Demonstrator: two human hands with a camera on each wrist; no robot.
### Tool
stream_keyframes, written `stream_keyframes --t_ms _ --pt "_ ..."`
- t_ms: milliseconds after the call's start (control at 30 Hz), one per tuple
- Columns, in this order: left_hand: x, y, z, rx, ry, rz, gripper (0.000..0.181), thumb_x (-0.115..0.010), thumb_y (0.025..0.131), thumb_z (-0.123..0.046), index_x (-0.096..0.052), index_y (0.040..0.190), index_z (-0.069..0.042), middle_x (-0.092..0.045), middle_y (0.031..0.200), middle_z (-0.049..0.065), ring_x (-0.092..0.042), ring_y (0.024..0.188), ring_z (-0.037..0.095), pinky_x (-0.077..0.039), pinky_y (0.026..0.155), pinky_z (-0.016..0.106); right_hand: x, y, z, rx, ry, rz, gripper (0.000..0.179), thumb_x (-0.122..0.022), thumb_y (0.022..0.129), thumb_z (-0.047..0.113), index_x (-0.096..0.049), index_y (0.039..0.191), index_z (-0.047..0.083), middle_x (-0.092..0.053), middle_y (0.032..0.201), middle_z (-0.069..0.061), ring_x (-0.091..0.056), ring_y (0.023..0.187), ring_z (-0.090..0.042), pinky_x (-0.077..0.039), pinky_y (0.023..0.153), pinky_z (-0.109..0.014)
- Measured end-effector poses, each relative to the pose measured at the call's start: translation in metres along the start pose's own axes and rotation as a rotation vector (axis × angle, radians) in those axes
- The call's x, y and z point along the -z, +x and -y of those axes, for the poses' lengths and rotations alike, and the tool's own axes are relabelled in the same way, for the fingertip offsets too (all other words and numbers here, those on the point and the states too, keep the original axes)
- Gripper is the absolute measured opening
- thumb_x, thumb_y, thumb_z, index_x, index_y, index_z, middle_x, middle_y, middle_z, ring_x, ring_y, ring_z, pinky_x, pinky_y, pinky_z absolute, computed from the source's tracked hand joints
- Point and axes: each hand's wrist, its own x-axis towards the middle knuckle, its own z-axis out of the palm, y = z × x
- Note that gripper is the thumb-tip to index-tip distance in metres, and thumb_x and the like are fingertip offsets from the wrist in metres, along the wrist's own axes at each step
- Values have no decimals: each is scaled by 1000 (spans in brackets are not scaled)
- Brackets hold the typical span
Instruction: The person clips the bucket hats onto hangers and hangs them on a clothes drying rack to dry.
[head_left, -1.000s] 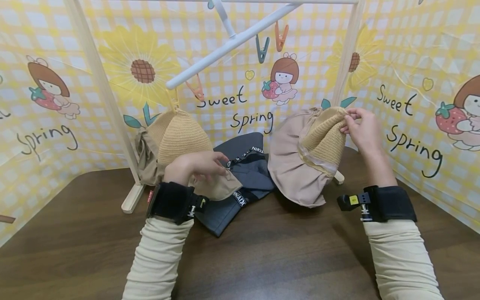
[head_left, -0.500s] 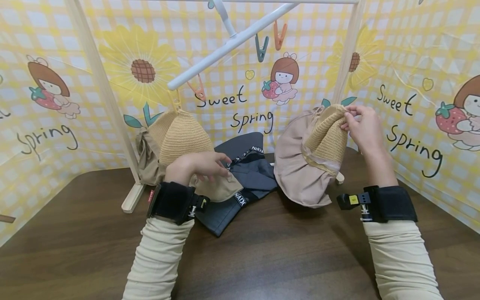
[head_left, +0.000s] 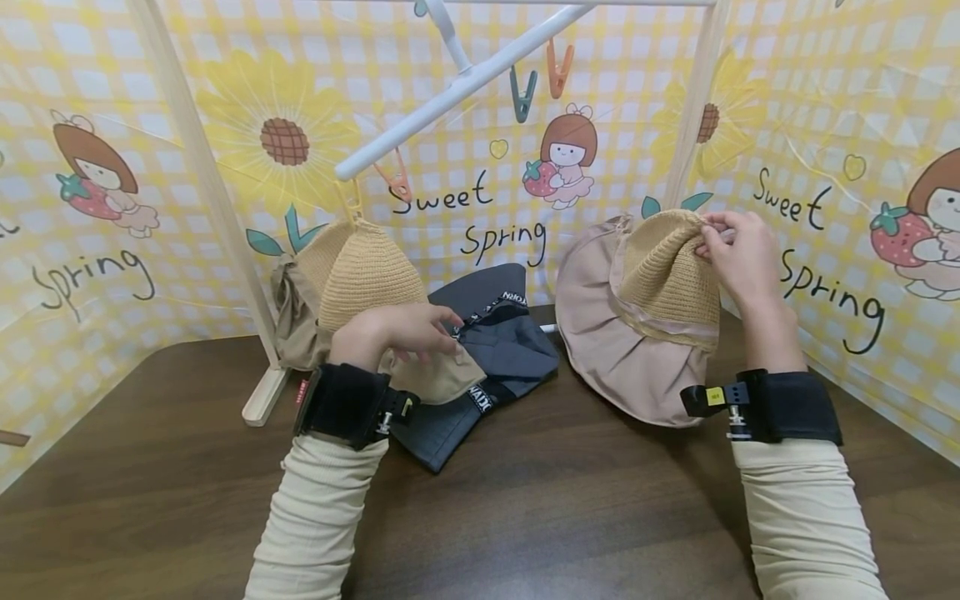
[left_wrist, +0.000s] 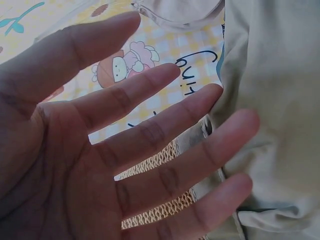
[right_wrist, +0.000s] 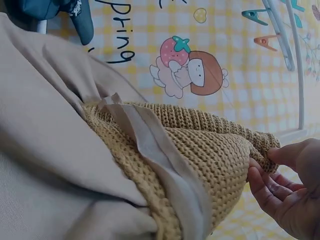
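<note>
My right hand (head_left: 742, 257) pinches the crown tip of a straw sun hat (head_left: 670, 279) with a wide pinkish-beige cloth brim. In the right wrist view thumb and fingertips close on the woven peak (right_wrist: 265, 150), and a pale ribbon circles the crown base. A second straw hat (head_left: 371, 275), with a khaki cloth brim (head_left: 435, 373), hangs from a yellow clip (head_left: 350, 200) at the left. In front of it my left hand (head_left: 397, 333) is spread beside the brim. The left wrist view shows its fingers (left_wrist: 150, 130) apart, fingertips near the khaki cloth (left_wrist: 280, 115).
Between the two straw hats lies a dark grey cap-like cloth item (head_left: 510, 358) with black lettered bands. Overhead a white hanger bar (head_left: 465, 87) carries a green clothespin (head_left: 522, 96) and orange clothespins (head_left: 559, 68). A wooden frame (head_left: 187, 150) stands around it on the brown table (head_left: 540, 517).
My right hand has moved right with the pinkish-brimmed straw hat, which has turned slightly and drawn away from the dark grey item. The left hand has stayed nearly still.
</note>
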Motion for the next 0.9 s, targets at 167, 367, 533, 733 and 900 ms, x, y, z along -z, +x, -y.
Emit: stream_keyframes --t_ms 167,367,533,733,900 --pt "1 1 1 -9 8 -5 51 -54 99 -17 -38 144 1 -51 133 20 -60 94 26 -48 68 30 1 1 4 -4 19 -22 30 -51 100 10 -62 117 -12 -50 108 -22 -44 72 0 -37 67 -19" --pt "2 0 2 -60 -22 -30 48 -52 100 -14 -39 143 4 -54 128 21 -59 96 27 -49 75 32 0 0 10 -12 28 -49 30 -52 100 12 -64 118 -9 -49 108 -18 -41 69 6 -36 64 -12" --pt "4 -1 2 -115 -64 -87 47 -52 100 -12 -39 142 6 -51 133 26 -59 106 32 -46 93 40 0 -1 12 -36 24 -60 30 -51 100 12 -64 120 -6 -47 105 -11 -42 72 3 -39 68 -18" --pt "7 -2 3 -153 7 -176 48 -51 101 -17 -40 143 3 -46 140 26 -45 127 37 -38 102 46 -2 -1 16 -38 54 -65 31 -51 100 12 -63 120 -8 -46 104 -11 -45 74 0 -38 64 -10" --pt "8 -2 2 -206 56 -294 44 -52 101 -18 -46 140 1 -49 138 23 -46 127 35 -37 103 46 -8 0 25 -32 70 -37 31 -50 100 12 -62 121 -8 -47 112 -18 -51 84 -13 -43 71 -16"
